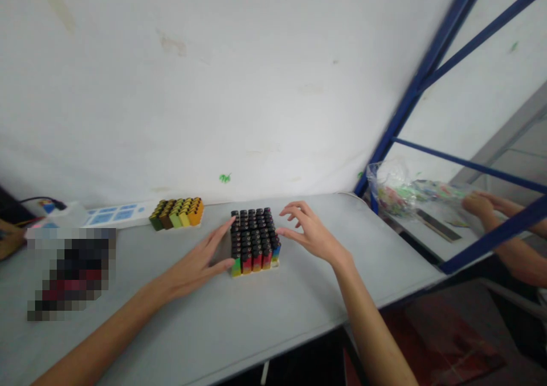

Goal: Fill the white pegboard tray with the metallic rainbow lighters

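Observation:
A block of upright lighters (255, 240) stands on the grey table in front of me, packed in rows. Their tops are black, and the front row shows red, green, yellow and blue bodies. Along the block's left side lies my left hand (205, 257), fingers stretched and apart, with the fingertips at its edge. On the other side, my right hand (307, 230) is open and curved, its thumb and fingertips close to the right edge of the lighters. Whether either hand presses on the block I cannot tell.
A second block of green, brown, yellow and orange lighters (177, 213) stands at the wall, beside a white power strip (117, 214). A pixelated patch covers something at left. Past the blue metal frame (395, 112), another person's hands (478, 205) are near a plastic bag (393, 189).

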